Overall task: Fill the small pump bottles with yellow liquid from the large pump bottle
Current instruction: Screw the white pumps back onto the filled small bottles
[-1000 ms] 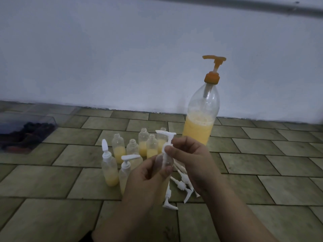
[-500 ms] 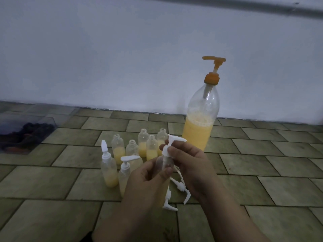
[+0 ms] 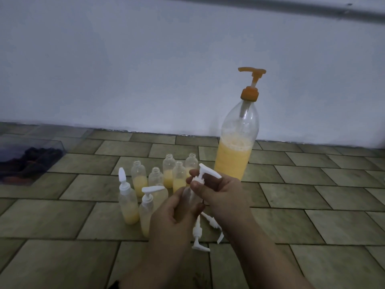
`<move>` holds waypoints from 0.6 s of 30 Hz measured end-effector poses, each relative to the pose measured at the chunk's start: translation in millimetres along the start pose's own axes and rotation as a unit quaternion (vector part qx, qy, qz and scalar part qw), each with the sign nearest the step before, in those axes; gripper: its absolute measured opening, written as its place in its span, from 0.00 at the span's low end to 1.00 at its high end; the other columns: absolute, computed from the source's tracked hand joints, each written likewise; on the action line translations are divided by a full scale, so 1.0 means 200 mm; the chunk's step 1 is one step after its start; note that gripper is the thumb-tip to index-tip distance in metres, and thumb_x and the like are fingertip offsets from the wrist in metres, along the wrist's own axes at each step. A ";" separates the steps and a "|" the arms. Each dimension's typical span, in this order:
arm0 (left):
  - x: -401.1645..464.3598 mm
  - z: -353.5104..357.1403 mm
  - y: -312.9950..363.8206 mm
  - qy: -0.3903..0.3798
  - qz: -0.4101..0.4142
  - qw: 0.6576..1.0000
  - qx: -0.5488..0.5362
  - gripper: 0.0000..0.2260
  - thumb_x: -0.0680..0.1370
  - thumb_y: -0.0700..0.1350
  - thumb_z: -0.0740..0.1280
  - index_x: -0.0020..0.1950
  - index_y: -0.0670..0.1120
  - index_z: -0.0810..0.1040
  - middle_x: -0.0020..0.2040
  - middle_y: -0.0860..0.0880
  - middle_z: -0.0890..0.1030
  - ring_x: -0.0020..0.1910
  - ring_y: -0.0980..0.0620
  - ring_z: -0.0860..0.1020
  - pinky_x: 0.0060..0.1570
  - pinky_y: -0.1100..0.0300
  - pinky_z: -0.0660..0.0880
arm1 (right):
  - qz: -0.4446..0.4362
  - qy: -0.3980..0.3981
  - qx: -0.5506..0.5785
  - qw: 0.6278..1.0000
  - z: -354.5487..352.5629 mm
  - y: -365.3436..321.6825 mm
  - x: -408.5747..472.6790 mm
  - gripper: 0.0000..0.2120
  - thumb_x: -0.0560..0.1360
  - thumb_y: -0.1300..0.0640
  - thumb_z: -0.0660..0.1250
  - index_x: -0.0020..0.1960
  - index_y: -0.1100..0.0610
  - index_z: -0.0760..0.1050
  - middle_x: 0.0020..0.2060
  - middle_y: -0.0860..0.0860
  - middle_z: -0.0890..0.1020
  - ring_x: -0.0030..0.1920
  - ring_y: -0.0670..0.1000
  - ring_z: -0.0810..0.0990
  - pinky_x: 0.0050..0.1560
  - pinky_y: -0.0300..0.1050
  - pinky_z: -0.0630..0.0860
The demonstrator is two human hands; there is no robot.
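My left hand (image 3: 170,222) is wrapped around a small clear bottle (image 3: 187,195), mostly hidden by my fingers. My right hand (image 3: 216,190) pinches the collar of a white pump head (image 3: 205,173) sitting on that bottle's neck, nozzle pointing right. The large pump bottle (image 3: 237,142) with an orange pump stands upright behind my hands, about half full of yellow liquid. Several small open bottles (image 3: 138,178) with yellow liquid stand in a cluster to the left. Two capped small bottles (image 3: 128,203) stand in front of that cluster.
Loose white pump heads (image 3: 198,234) lie on the tiled floor below my hands. A clear box (image 3: 31,157) with dark contents sits at the far left. A pale wall (image 3: 145,69) runs along the back of the floor.
My right hand has turned the white pump head on the held bottle, so its nozzle swung from pointing left to pointing right. The bottle and left hand stayed in place.
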State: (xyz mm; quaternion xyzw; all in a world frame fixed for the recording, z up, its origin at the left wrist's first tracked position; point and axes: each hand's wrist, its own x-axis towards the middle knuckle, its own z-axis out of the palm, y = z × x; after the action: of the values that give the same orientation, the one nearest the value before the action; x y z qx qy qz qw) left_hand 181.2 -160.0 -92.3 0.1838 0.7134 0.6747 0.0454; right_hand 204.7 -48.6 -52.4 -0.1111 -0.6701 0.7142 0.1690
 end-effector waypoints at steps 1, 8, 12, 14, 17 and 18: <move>0.00 0.00 0.00 0.001 0.001 1.000 -0.001 0.12 0.75 0.43 0.68 0.55 0.58 0.78 0.45 0.61 0.83 0.46 0.65 0.80 0.43 0.71 0.75 | -0.011 0.005 -0.013 1.000 0.01 0.00 0.00 0.11 0.72 0.68 0.69 0.45 0.53 0.82 0.42 0.52 0.86 0.45 0.47 0.84 0.45 0.40 0.80; -0.03 -0.09 -0.07 -0.046 0.002 0.995 0.094 0.26 0.73 0.50 0.71 0.69 0.60 0.66 0.62 0.65 0.73 0.59 0.68 0.72 0.50 0.72 0.72 | -0.053 -0.041 -0.106 0.992 0.00 0.01 0.00 0.09 0.71 0.66 0.70 0.46 0.53 0.82 0.40 0.47 0.85 0.43 0.40 0.82 0.40 0.29 0.75; -0.08 -0.22 -0.02 -0.025 0.053 0.990 0.125 0.24 0.73 0.45 0.70 0.61 0.66 0.66 0.54 0.68 0.76 0.54 0.69 0.74 0.42 0.72 0.74 | -0.078 -0.021 -0.145 0.986 0.00 0.06 0.02 0.13 0.70 0.65 0.72 0.43 0.46 0.80 0.41 0.46 0.84 0.44 0.42 0.82 0.43 0.33 0.77; -0.10 -0.29 0.01 0.024 0.093 0.987 0.131 0.18 0.74 0.44 0.69 0.57 0.64 0.71 0.49 0.62 0.79 0.49 0.63 0.77 0.39 0.70 0.76 | -0.090 -0.018 -0.171 0.981 0.01 0.11 0.04 0.15 0.68 0.66 0.74 0.39 0.45 0.79 0.41 0.44 0.84 0.45 0.42 0.81 0.45 0.35 0.77; -0.08 -0.40 -0.01 0.132 0.118 0.980 0.090 0.12 0.75 0.43 0.69 0.53 0.60 0.77 0.45 0.57 0.79 0.42 0.60 0.78 0.39 0.74 0.74 | -0.090 -0.002 -0.194 0.977 0.02 0.18 0.07 0.15 0.67 0.66 0.75 0.35 0.45 0.79 0.40 0.44 0.84 0.45 0.43 0.81 0.47 0.42 0.78; -0.06 -0.44 -0.03 0.165 0.110 0.978 0.068 0.11 0.76 0.43 0.68 0.52 0.59 0.77 0.43 0.57 0.78 0.39 0.61 0.77 0.37 0.75 0.73 | -0.088 0.002 -0.195 0.977 0.03 0.21 0.08 0.14 0.66 0.66 0.75 0.35 0.46 0.79 0.40 0.46 0.84 0.45 0.44 0.81 0.48 0.45 0.79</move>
State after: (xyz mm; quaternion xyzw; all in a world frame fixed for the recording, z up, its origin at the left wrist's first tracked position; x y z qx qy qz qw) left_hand 162.6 -247.7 -93.6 0.1495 0.7306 0.6468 -0.1600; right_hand 184.1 -49.3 -91.8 -0.0839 -0.8033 0.5519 0.2076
